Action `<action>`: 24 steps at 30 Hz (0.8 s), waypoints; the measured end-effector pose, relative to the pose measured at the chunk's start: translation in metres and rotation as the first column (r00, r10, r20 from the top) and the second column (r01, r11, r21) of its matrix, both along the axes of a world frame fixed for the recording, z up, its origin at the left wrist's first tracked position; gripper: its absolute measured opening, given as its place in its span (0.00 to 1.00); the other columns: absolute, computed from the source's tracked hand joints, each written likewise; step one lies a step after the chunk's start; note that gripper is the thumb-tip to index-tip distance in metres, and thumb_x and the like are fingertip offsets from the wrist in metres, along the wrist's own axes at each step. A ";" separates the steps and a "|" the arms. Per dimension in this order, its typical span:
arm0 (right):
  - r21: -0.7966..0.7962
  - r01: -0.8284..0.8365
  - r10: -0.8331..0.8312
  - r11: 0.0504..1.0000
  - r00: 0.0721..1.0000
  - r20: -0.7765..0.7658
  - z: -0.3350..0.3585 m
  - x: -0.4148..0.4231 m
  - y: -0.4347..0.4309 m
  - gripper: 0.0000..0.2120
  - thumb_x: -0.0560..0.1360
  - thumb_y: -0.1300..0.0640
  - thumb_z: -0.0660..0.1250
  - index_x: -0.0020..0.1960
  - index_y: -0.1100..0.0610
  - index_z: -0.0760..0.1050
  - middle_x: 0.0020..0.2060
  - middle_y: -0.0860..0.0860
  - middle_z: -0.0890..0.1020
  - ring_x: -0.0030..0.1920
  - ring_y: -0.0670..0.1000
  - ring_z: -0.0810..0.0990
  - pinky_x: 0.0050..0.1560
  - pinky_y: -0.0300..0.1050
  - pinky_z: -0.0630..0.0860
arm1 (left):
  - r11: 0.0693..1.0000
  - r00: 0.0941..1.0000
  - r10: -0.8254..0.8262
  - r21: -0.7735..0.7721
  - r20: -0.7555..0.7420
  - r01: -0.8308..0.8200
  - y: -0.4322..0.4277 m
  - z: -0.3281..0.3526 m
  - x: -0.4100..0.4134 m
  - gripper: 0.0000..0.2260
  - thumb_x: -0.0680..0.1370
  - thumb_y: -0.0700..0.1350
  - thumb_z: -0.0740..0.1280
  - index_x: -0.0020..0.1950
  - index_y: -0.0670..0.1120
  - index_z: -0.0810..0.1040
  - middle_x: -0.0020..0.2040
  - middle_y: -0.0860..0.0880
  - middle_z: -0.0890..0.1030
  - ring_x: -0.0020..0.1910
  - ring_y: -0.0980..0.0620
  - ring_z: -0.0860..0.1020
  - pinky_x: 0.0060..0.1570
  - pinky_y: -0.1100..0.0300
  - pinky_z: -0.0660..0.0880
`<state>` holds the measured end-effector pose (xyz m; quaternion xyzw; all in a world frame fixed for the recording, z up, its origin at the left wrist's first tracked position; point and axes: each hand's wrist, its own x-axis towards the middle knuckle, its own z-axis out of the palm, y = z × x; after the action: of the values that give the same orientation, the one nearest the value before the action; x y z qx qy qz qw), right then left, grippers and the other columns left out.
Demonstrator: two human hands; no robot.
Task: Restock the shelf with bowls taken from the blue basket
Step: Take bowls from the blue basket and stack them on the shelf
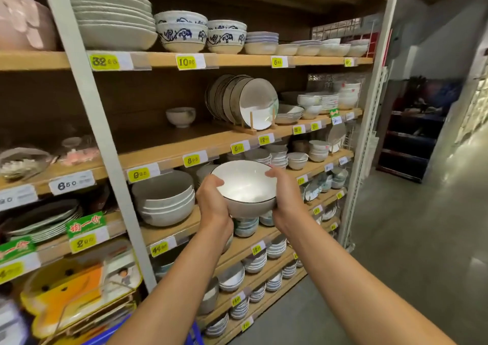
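The left hand [212,203] and the right hand [287,199] clasp a white, dark-rimmed bowl [244,183] between them, fingers curled under its sides and thumbs at the rim. Just left of the left hand sits a stack of grey bowls [166,199]. Above both hands runs the wooden shelf [171,157]. Well below the forearms, the blue basket [196,331] peeks out.

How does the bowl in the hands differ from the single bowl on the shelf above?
The held bowl looks larger and is tilted toward the camera; the single bowl stands upright. The left hand and right hand grip the held bowl; the single bowl is untouched. Both are pale.
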<state>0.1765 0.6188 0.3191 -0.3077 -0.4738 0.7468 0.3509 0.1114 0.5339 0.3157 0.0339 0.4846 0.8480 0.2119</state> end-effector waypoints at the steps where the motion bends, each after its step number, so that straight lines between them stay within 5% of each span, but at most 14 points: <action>1: -0.017 -0.008 0.008 1.000 1.000 -0.006 0.002 -0.007 0.008 0.07 0.70 0.56 0.63 0.47 0.53 0.77 0.48 0.57 0.80 0.46 0.59 0.78 0.39 0.47 0.72 | 1.000 1.000 0.007 0.000 -0.006 -0.007 0.009 0.003 -0.005 0.06 0.72 0.42 0.60 0.45 0.48 0.76 0.48 0.43 0.80 0.48 0.40 0.78 0.43 0.52 0.75; 3: -0.043 -0.021 0.021 0.999 1.000 -0.014 0.008 -0.023 0.026 0.06 0.70 0.57 0.63 0.46 0.53 0.76 0.48 0.57 0.81 0.47 0.59 0.79 0.40 0.48 0.73 | 1.000 1.000 0.018 0.004 -0.014 -0.018 0.026 0.007 -0.019 0.07 0.72 0.43 0.60 0.45 0.49 0.76 0.47 0.43 0.80 0.46 0.40 0.79 0.37 0.53 0.78; 7: -0.010 -0.048 0.048 0.999 0.998 -0.030 0.016 -0.059 0.063 0.08 0.71 0.60 0.62 0.48 0.54 0.77 0.51 0.58 0.81 0.51 0.60 0.78 0.43 0.48 0.74 | 0.998 0.997 0.064 -0.004 -0.047 -0.064 0.062 0.013 -0.055 0.06 0.71 0.44 0.61 0.44 0.48 0.76 0.55 0.39 0.80 0.57 0.35 0.77 0.48 0.47 0.76; 18: -0.027 -0.149 0.148 0.988 0.988 -0.040 0.047 -0.157 0.154 0.08 0.71 0.63 0.62 0.43 0.51 0.69 0.43 0.54 0.76 0.44 0.54 0.75 0.41 0.47 0.76 | 0.980 0.979 0.181 -0.065 -0.091 -0.187 0.143 0.028 -0.145 0.05 0.70 0.47 0.62 0.44 0.52 0.74 0.56 0.44 0.77 0.55 0.43 0.75 0.51 0.50 0.75; 21: -0.033 -0.211 0.212 0.977 0.977 0.007 0.051 -0.189 0.169 0.16 0.68 0.61 0.63 0.55 0.52 0.74 0.51 0.57 0.78 0.49 0.58 0.78 0.46 0.51 0.79 | 0.969 0.967 0.226 -0.077 -0.113 -0.235 0.153 0.031 -0.167 0.09 0.68 0.48 0.61 0.47 0.52 0.74 0.59 0.43 0.77 0.58 0.42 0.75 0.54 0.49 0.75; 24: -0.022 -0.271 0.271 0.962 0.962 0.004 0.053 -0.221 0.183 0.22 0.68 0.62 0.63 0.62 0.56 0.73 0.55 0.58 0.79 0.51 0.59 0.78 0.39 0.46 0.78 | 0.950 0.945 0.290 -0.074 -0.149 -0.303 0.164 0.034 -0.192 0.13 0.69 0.48 0.60 0.52 0.51 0.75 0.59 0.44 0.78 0.58 0.42 0.76 0.52 0.50 0.75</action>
<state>-0.0449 0.8016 0.3722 -0.2464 -0.5047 0.7917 0.2403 -0.0805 0.6975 0.3494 0.0084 0.5377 0.8416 0.0497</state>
